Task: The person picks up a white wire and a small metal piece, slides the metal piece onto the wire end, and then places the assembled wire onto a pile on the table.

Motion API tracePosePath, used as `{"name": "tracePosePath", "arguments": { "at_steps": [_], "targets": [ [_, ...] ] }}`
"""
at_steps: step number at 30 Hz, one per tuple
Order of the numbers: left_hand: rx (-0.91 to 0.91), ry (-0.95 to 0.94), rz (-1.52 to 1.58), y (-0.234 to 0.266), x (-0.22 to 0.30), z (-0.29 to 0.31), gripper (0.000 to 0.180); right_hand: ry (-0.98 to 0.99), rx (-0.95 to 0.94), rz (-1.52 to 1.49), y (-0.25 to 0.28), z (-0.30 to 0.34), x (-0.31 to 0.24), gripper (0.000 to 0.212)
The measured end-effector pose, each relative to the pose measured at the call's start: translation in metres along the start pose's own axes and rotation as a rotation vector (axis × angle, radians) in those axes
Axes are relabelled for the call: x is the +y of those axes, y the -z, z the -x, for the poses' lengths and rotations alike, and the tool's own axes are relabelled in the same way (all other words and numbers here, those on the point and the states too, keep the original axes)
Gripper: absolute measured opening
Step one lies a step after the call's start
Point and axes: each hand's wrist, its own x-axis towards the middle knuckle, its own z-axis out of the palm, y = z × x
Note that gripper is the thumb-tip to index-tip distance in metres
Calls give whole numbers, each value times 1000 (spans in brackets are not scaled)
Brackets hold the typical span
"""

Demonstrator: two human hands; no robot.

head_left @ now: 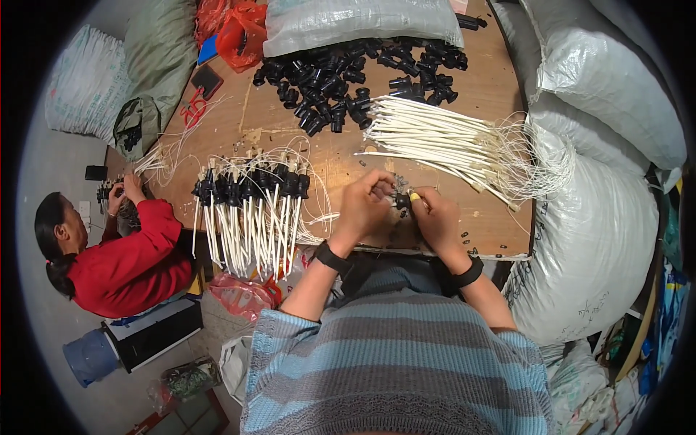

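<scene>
- My left hand (366,205) & right hand (433,212) both pinch a small black socket (401,199) over the table's near edge (435,246).
- Big white sack (587,246) just right of table.
- Clear bag (348,22) at far end, red bags (239,29) beside it.

Glossy black plastic sockets (348,80) heaped beside cream-white sleeved wire bundles (435,138) on the brown wooden counter (493,87); blue-and-grey striped knitted sweater (395,362); red crinkled plastic bag (243,32).

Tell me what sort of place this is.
Probably a small assembly workshop doing piecework by hand. A wooden table holds a heap of black plastic sockets and a bundle of white wired tubes; both hands hold one small black part, with bulging sacks alongside.
</scene>
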Motion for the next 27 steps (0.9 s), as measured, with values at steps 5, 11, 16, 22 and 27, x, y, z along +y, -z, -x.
{"name": "tracePosePath", "arguments": {
  "at_steps": [5,11,16,22,27],
  "targets": [
    [11,-3,-19,-13,-7,6,24,229,23,338,-7,5,-10,7],
    [79,-142,-112,-9,-2,5,17,173,-52,114,2,6,-23,7],
    [144,-208,-303,3,-8,5,18,-21,-227,55,18,2,-27,15],
    [62,-639,-432,4,20,-2,29,-437,-368,-413,26,-9,-11,28],
    [-227,-391,-411,18,2,0,36,-151,-379,-289,35,-6,-15,38]
  ]
}}
